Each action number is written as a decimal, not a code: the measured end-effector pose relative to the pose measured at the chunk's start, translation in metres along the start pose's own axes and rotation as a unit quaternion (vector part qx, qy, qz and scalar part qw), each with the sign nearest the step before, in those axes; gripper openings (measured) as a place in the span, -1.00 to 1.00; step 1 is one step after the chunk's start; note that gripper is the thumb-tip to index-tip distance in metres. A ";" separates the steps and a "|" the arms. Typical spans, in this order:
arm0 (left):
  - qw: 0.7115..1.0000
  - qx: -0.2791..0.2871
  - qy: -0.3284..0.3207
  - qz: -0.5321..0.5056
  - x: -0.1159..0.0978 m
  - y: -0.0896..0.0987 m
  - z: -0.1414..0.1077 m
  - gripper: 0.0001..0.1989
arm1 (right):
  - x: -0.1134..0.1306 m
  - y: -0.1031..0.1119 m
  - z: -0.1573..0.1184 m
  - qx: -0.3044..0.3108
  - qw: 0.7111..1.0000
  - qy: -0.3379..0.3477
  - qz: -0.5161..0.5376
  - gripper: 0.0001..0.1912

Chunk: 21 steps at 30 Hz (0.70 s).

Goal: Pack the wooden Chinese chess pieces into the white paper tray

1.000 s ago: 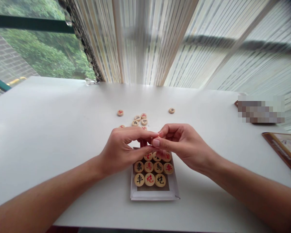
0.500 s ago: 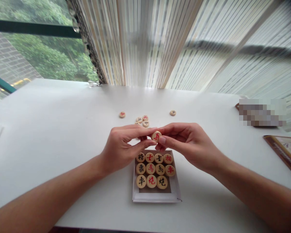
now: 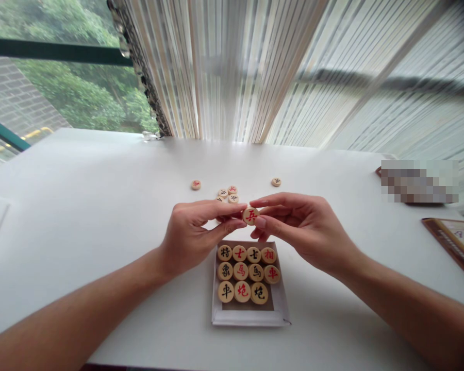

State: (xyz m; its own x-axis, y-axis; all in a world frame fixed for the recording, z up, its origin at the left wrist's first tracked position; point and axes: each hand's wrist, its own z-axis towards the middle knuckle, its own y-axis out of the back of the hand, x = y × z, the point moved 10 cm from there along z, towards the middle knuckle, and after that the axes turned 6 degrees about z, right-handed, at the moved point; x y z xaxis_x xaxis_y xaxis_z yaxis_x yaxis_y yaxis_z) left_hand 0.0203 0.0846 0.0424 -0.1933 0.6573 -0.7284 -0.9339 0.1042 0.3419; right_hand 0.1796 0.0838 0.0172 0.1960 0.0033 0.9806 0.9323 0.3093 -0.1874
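Note:
A round wooden Chinese chess piece (image 3: 251, 216) with a red character faces me above the far edge of a shallow box. Thumb and fingers of my right hand (image 3: 303, 221) grip its right side. My left hand (image 3: 195, 226) is closed at its left edge, thumb and index fingertip against it; its other fingers are partly hidden. In the open white box (image 3: 251, 318) below, Chinese chess pieces (image 3: 242, 291) stand in rows, some with red characters and some with black. The nearest row stops short of the box's right side.
Beyond my hands lies a small cluster of Chinese chess pieces (image 3: 233, 198), partly covered by my left hand. One loose piece (image 3: 195, 185) is to its left, another (image 3: 276, 182) to its right. A brown-edged flat item (image 3: 448, 245) rests at the table's right; string curtains (image 3: 232, 77) hang behind.
The held piece has turned slightly, so its red character stands more upright. My right fingers have spread a little, and the view has shifted slightly.

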 end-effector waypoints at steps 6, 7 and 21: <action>1.000 0.003 0.001 0.002 -0.001 0.000 0.000 -0.74 | -0.006 0.004 -0.001 -0.013 1.000 -0.007 0.017 -0.59; 1.000 0.005 0.000 0.000 -0.001 -0.001 0.001 -0.74 | -0.007 0.004 -0.001 -0.014 1.000 -0.008 0.021 -0.57; 0.997 0.010 -0.074 -0.017 -0.011 -0.002 0.003 -0.80 | -0.007 -0.004 0.000 0.017 0.999 -0.018 0.045 -0.64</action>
State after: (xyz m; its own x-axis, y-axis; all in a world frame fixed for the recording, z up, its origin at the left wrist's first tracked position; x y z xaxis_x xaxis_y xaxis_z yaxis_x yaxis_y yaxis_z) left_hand 0.0250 0.0795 0.0518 -0.1135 0.7557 -0.6450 -0.9331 0.1420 0.3305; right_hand 0.1742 0.0827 0.0115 0.2672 0.0676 0.9613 0.9002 0.3385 -0.2740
